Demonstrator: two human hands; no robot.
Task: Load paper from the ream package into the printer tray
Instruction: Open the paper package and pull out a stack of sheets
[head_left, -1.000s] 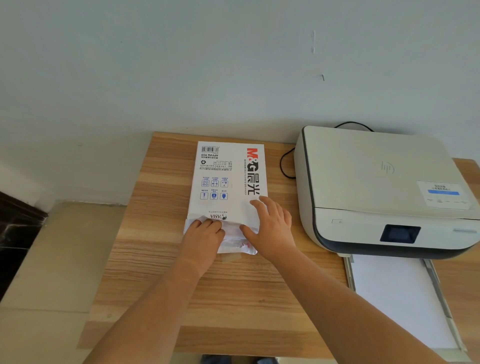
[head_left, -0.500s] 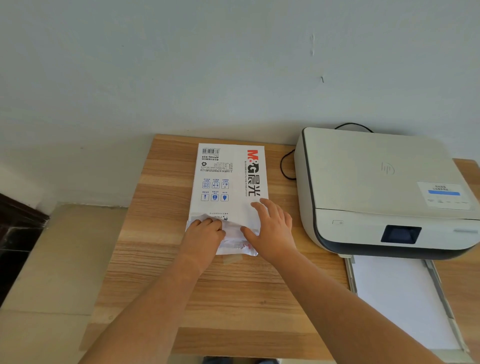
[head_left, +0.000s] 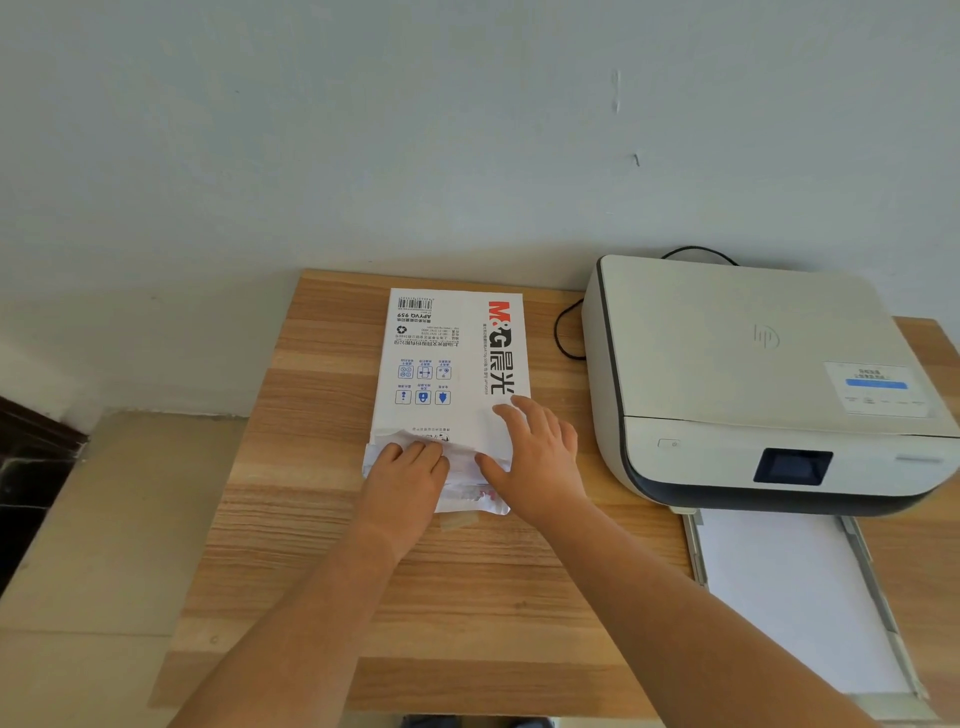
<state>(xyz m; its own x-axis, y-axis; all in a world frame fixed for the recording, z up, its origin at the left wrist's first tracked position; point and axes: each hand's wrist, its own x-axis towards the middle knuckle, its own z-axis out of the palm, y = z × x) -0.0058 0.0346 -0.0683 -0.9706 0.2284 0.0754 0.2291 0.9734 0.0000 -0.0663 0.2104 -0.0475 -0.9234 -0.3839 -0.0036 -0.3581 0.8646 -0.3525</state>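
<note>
A white ream package (head_left: 447, 358) with red and black lettering lies flat on the wooden table (head_left: 311, 545), its torn, crumpled end toward me. My left hand (head_left: 408, 480) has its fingers curled into that torn wrapper end. My right hand (head_left: 535, 457) rests flat on the package's near right corner, fingers spread, thumb at the opening. To the right stands a white printer (head_left: 748, 374) with its tray (head_left: 698, 551) pulled out toward me; white paper (head_left: 795, 597) lies in the tray.
A black cable (head_left: 563, 332) loops on the table between package and printer. The table backs onto a pale wall (head_left: 415, 130). Left of the table is a beige floor (head_left: 93, 519) and a dark edge at far left.
Almost nothing has moved; both hands stay on the package's torn end, with the left fingers shifting slightly in the wrapper.
</note>
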